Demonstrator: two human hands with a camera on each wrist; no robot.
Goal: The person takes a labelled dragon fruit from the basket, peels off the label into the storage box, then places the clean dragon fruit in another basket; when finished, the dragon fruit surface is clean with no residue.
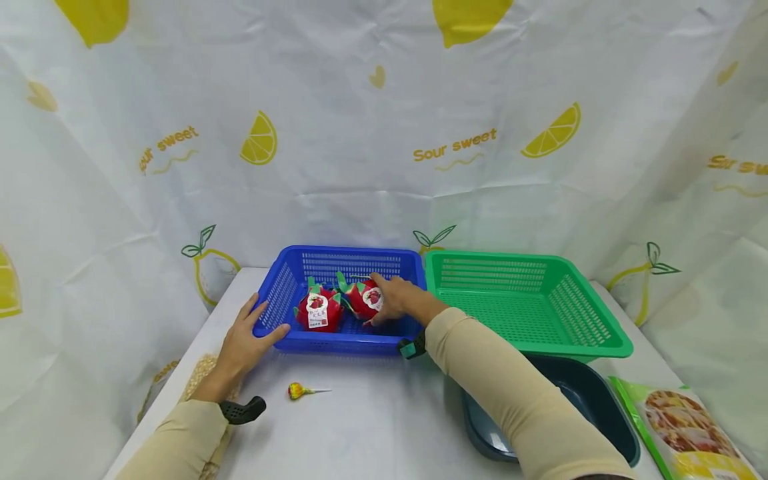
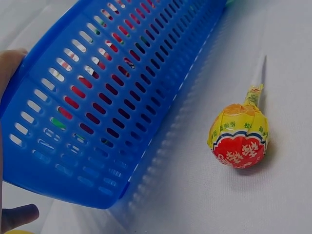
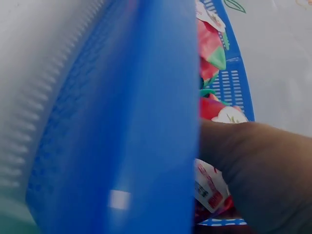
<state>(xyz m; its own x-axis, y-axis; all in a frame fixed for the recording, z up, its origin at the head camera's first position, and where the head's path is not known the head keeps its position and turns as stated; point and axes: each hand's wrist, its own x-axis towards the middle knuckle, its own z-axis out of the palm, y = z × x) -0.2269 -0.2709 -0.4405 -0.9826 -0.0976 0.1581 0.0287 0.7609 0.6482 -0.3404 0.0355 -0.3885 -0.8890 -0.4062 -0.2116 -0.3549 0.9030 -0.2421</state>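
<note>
Two red dragon fruits with green tips and white labels lie in the blue basket (image 1: 354, 343). The left dragon fruit (image 1: 321, 307) sits apart from the hands. My right hand (image 1: 393, 299) reaches over the front rim and holds the right dragon fruit (image 1: 357, 300), with the fingers round its right side. At the basket's left front corner, my left hand (image 1: 245, 339) touches the rim with thumb and fingers spread. In the right wrist view the basket wall hides the fingertips. A wrapped lollipop (image 2: 239, 136) lies on the table in front of the basket.
A green basket (image 1: 600, 350) stands to the right of the blue one. In front of it is a dark tub (image 1: 606, 407), partly behind the right sleeve. A green food packet (image 1: 684, 427) lies at the right edge, and a beige woven item (image 1: 201, 373) lies under the left forearm.
</note>
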